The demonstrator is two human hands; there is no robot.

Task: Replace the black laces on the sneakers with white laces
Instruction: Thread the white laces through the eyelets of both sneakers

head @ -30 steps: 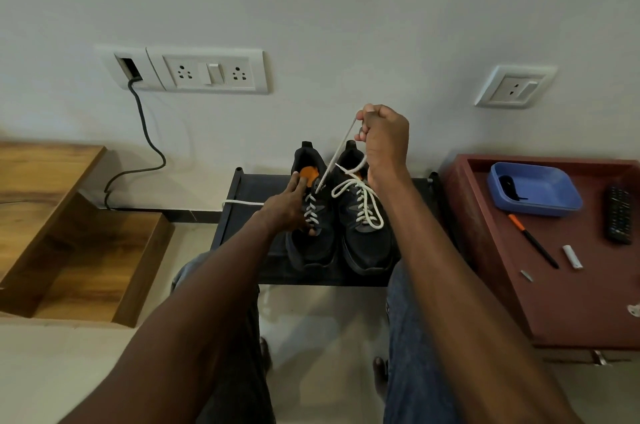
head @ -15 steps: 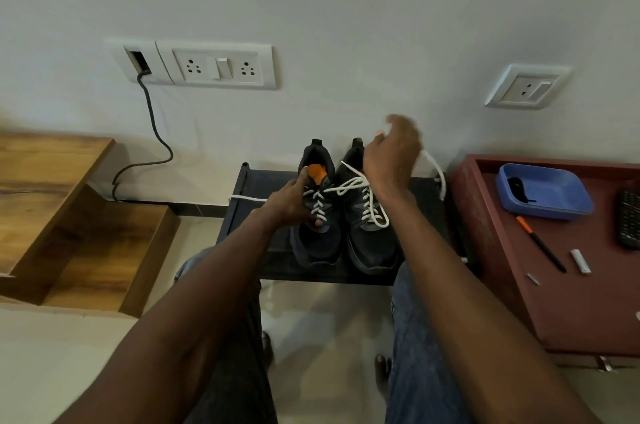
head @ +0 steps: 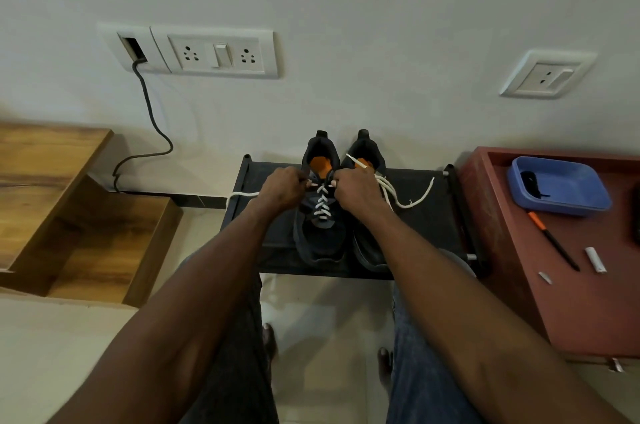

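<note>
- Right hand (head: 358, 189) covered most of the right sneaker's (head: 367, 153) lacing; eyelets there not visible.
- Fingertips of left hand (head: 282, 186) curled under; pinch on white lace (head: 322, 203) unclear.
- Dark object (head: 636, 215) cut off by right frame edge.

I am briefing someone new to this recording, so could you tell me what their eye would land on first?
Centre frame, a pair of dark sneakers stands on a black rack against the wall, the left hand and right hand gripping the white laces at the left shoe's upper eyelets. To the right, a blue tray sits on a red table.
</note>
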